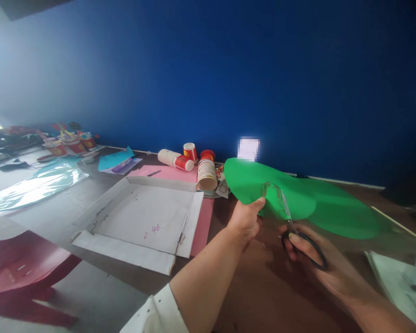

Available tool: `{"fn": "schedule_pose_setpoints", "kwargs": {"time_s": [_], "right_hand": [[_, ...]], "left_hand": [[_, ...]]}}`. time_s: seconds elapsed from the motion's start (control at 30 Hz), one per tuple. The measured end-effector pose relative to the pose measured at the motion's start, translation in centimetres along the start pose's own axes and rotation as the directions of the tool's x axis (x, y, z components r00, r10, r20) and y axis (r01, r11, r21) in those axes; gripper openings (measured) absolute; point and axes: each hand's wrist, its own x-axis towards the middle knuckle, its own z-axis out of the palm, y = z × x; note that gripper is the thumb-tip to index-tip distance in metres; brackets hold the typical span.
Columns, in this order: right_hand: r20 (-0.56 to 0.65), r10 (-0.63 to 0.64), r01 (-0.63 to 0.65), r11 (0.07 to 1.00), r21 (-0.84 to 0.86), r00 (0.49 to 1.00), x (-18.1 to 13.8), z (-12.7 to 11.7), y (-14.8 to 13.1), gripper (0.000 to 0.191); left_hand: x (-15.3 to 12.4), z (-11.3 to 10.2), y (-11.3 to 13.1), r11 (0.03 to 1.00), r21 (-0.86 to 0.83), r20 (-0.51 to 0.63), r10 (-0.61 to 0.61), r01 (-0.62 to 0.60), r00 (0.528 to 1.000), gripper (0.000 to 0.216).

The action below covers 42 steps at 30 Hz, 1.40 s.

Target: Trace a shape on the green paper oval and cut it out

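My left hand (247, 218) pinches the lower edge of a bright green sheet of paper (249, 178), thumb on top. An outline is drawn on the sheet just above my thumb. In my right hand (308, 245) is a pair of scissors (322, 261) with black handles, my thumb and fingers through the loops. The scissor blades point up and left and lie at the sheet's lower edge, right of the drawn outline. Another green sheet (346, 212) lies behind on the brown table (256, 286).
A flattened white cardboard tray (125, 208) lies left, over pink paper (206, 226). Paper cups (207, 178) lie behind it. Blue paper (114, 159) and cups of tools (72, 144) stand farther left. A red chair (24, 263) is at lower left, white papers (391, 277) at right.
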Motion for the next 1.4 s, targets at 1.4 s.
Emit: {"fn": "schedule_pose_setpoints", "kwargs": {"time_s": [1.4], "right_hand": [[-0.141, 0.126, -0.123, 0.992, 0.029, 0.982, -4.2, 3.1, -1.6, 0.040]], "left_hand": [[-7.0, -1.1, -1.4, 0.969, 0.240, -0.221, 0.113, -0.059, 0.969, 0.043]]}}
